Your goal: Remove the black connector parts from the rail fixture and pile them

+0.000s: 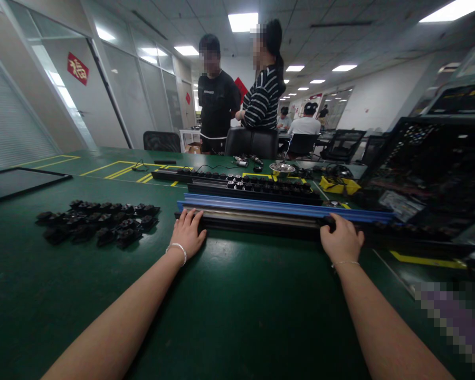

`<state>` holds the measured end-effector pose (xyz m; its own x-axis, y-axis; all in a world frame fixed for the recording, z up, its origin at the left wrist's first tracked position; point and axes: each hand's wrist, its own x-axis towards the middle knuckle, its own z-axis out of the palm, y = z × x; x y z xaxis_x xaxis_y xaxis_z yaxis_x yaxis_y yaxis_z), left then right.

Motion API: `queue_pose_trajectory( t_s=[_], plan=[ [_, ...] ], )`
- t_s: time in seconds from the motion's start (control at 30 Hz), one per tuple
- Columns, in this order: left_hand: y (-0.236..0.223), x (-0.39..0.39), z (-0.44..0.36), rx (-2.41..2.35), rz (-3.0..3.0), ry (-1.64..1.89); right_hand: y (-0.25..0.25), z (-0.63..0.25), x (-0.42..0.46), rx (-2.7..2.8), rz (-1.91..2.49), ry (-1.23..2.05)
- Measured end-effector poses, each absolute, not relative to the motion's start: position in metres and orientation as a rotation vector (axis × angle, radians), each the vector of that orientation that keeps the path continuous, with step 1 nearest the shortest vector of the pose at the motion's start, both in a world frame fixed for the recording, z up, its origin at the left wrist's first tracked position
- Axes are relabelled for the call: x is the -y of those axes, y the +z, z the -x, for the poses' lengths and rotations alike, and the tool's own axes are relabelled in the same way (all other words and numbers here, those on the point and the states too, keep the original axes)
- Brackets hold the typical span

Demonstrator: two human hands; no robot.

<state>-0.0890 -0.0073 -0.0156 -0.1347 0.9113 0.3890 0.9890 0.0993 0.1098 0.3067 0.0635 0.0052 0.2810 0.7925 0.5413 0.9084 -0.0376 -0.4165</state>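
A: Writing?
B: Gold "福" on red paper diamond (78,68); black shirt's print (209,92) illegible.
A: Long black metal rail (261,225)?
B: On green desk (241,316), axis left–right. Left hand (187,232): fingers slightly apart, atop it. Right hand (341,240): curled, grip unclear.

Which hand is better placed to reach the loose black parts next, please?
Probably the left hand: it touches the black rail at the end nearest the black parts; the right hand is farther.
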Motion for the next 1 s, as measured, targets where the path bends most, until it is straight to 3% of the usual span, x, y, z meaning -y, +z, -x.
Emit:
queue_pose_trajectory(
  t_s=[1.0],
  plan=[
    [-0.013, 0.009, 0.086, 2.176, 1.899, -0.521, 0.008, -0.262, -0.052, 1.863, 1.572, -0.181]
  ],
)
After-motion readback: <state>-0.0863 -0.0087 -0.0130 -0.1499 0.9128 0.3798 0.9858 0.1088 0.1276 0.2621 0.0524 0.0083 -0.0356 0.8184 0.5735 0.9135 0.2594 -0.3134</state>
